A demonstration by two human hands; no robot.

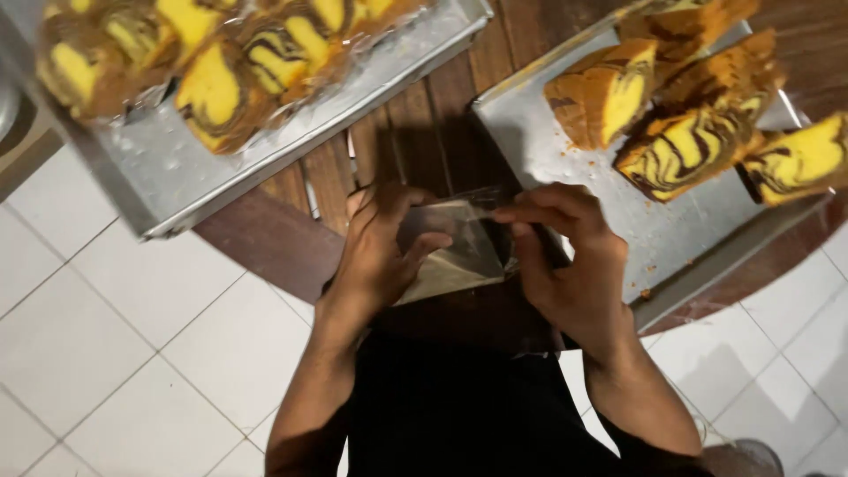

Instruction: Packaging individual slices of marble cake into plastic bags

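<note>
Bag: clear plastic bag [455, 247] sits at centre, between both hands.
Left hand [380, 252]: at 9 o'clock, pinching one wall.
Right hand [570, 265]: at 3 o'clock, fingertips gripping the mouth.
Advice: pull the walls apart gently.
Cake: unwrapped slices [689, 106] at 1 o'clock.

a home kitchen or small home bakery: metal baking trays [168, 168] of sliced marble cake [689, 146] sit on a dark wooden slatted table [442, 115] just beyond the hands' grip, with white tiled floor [115, 336] below it.
</note>
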